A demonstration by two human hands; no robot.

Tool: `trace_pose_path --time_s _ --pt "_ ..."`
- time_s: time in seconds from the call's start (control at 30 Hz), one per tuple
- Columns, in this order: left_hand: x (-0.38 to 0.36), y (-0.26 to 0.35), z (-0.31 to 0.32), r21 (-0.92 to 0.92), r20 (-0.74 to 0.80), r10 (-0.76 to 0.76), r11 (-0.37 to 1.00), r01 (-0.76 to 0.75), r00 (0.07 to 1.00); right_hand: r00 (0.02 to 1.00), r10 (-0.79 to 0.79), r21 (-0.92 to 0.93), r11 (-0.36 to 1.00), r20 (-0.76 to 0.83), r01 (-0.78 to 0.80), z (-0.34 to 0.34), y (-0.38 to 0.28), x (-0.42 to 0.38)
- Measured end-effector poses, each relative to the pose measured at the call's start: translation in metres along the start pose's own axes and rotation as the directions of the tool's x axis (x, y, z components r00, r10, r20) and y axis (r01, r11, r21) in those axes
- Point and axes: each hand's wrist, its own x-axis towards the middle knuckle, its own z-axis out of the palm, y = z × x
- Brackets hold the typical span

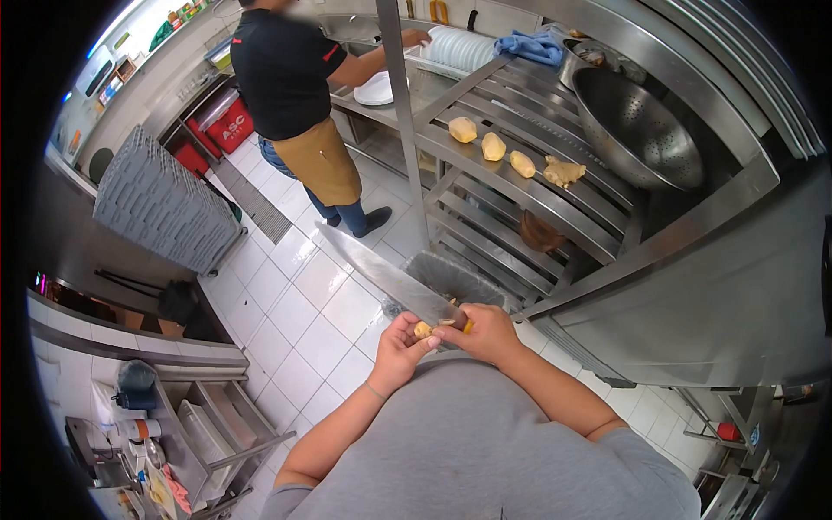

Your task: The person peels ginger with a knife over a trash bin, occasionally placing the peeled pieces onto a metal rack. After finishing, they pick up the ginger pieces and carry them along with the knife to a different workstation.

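My left hand (399, 351) pinches a small piece of ginger (423, 330) in front of my grey shirt. Closed round the handle of a large knife (390, 279) is my right hand (482, 334), its thumb against the ginger. The wide blade points up and to the left. Below the blade, a bin with a clear plastic liner (464, 282) is partly hidden by the knife and hands. Three peeled yellowish pieces (493, 146) and a knobbly ginger root (564, 172) lie in a row on the metal shelf (537, 192) beyond.
A person in a brown apron (319, 165) stands at the sink, near white plates (455, 50). A perforated metal bowl (637, 130) and a blue cloth (529, 47) are on the shelf. Stacked grey trays (165, 204) stand left; a drawer unit (217, 425) is at lower left.
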Motion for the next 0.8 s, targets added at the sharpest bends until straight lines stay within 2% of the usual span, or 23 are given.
trace_pose_path --time_s 0.07,0.13,0.3,0.37,0.43,0.47,0.53,0.67,0.73,0.8 --pt "0.001 0.001 0.006 -0.033 -0.028 0.037 0.999 -0.038 0.999 0.999 -0.03 0.005 1.0 -0.041 0.03 -0.001 0.0 0.001" --pt "0.0 0.007 0.012 -0.064 -0.066 0.075 0.995 -0.08 0.995 0.996 0.048 -0.027 0.998 -0.074 -0.05 -0.003 0.0 0.001" --pt "-0.003 0.006 0.013 0.055 -0.106 0.121 0.992 -0.116 0.987 0.996 0.032 -0.095 0.995 -0.08 -0.04 -0.009 -0.005 -0.001" --pt "-0.005 0.003 0.009 0.044 -0.082 0.106 0.994 -0.103 0.991 0.997 0.015 -0.118 0.993 -0.071 -0.023 -0.008 -0.002 -0.002" --pt "-0.005 0.005 0.008 0.033 -0.059 0.095 0.995 -0.093 0.994 0.999 0.034 -0.065 0.997 0.033 -0.032 -0.009 0.003 -0.001" --pt "-0.007 0.006 0.007 0.042 -0.053 0.073 0.997 -0.071 0.996 0.999 0.034 -0.064 0.997 0.033 -0.032 -0.008 0.005 -0.002" --pt "-0.008 0.007 0.007 0.05 -0.049 0.051 0.998 -0.049 0.997 0.991 0.094 0.092 0.99 0.098 -0.103 -0.006 0.007 -0.003" --pt "-0.009 0.005 0.004 0.018 0.007 0.042 0.999 -0.043 0.999 0.989 0.083 0.095 0.991 0.126 -0.095 -0.006 0.012 -0.003" --pt "-0.009 0.007 0.006 0.017 0.028 0.04 0.999 -0.041 0.999 0.996 -0.004 0.208 0.978 0.086 -0.014 -0.003 0.015 -0.003" --pt "-0.011 0.011 0.008 0.009 0.033 0.009 1.0 -0.01 0.999 0.994 0.009 0.188 0.982 0.109 -0.03 -0.004 0.016 -0.003"
